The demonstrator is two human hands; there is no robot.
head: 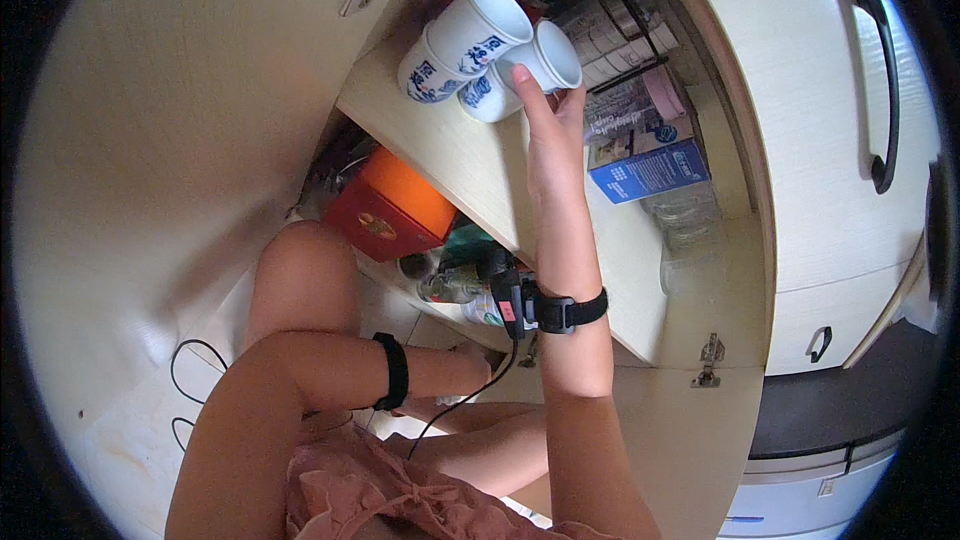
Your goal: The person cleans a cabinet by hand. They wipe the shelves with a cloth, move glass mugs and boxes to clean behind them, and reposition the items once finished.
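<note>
Two pairs of stacked white cups with blue print stand on the pale upper shelf (472,165) of an open cabinet. The left pair (461,49) leans against the right pair (491,96) in this view. My right hand (553,116) is around the upper cup (556,56) of the right pair, thumb on its near side and the other fingers mostly hidden behind it. Low by my legs, my left hand (476,367) is in shadow and partly covered by a black cable, so its fingers are unclear.
Beside the cups are a blue printed box (651,171), a black wire rack (626,37) and clear glasses (679,221). Below the shelf sits a red and orange box (390,202). A cabinet door (165,127) stands at left. The cable runs from my right wrist device (510,300).
</note>
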